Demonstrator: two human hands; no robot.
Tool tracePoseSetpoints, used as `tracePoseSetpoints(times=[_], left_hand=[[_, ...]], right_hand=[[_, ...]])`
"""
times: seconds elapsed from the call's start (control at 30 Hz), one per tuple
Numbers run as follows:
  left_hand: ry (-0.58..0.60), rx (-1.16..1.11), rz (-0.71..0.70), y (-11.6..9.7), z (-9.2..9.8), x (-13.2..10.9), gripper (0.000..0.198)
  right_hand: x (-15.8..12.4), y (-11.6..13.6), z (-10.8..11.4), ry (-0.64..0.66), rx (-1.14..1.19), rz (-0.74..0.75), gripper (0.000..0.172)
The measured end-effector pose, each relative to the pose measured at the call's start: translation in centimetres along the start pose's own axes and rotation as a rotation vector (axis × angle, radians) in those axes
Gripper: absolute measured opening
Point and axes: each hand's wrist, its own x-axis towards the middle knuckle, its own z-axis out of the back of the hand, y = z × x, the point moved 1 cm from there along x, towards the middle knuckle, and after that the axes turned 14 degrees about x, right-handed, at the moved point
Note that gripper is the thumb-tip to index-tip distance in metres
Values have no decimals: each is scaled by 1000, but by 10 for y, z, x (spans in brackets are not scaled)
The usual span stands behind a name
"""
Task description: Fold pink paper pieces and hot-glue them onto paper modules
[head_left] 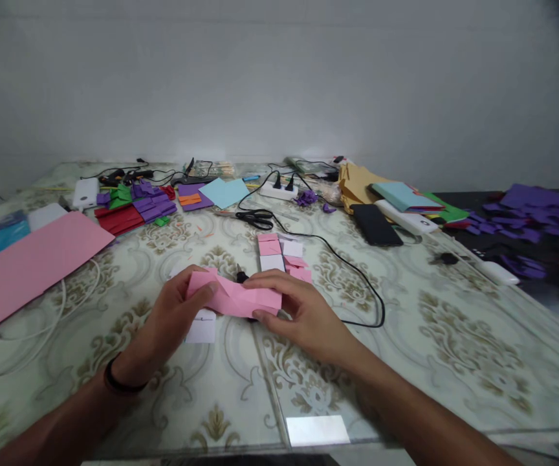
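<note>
Between my two hands a creased strip of pink paper (233, 298) is stretched just above the patterned tabletop. My left hand (177, 307) grips its left end, thumb on top. The fingers and thumb of my right hand (299, 307) pinch its right end. Partly hidden behind the strip is a dark pointed tool (241, 275), its kind unclear. A white paper piece (202, 328) with a dark line lies under my left hand. Just beyond my right hand are pink and white folded papers (270, 246).
A large pink sheet (37, 272) covers the left side, near a white cable (83, 298). Black-handled scissors (255, 219) lie ahead, below a white power strip (279, 189) with a black cord (347, 252). A dark phone (376, 225) and purple paper pieces (541, 210) are at right.
</note>
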Motion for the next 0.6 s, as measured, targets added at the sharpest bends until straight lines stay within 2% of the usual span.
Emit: tracePoseSetpoints(times=[0.13, 0.3, 0.4, 0.6], left_hand=[[18, -85, 47, -3, -1, -1, 24], [-23, 53, 20, -14, -3, -3, 34], [-67, 81, 25, -17, -3, -2, 34], [-75, 115, 42, -22, -1, -2, 30]], right_hand=[[0, 0, -1, -14, -89, 18, 28], [-1, -2, -5, -32, -202, 100, 25], [-2, -3, -6, -18, -238, 149, 25], [-4, -5, -5, 10, -272, 164, 24]])
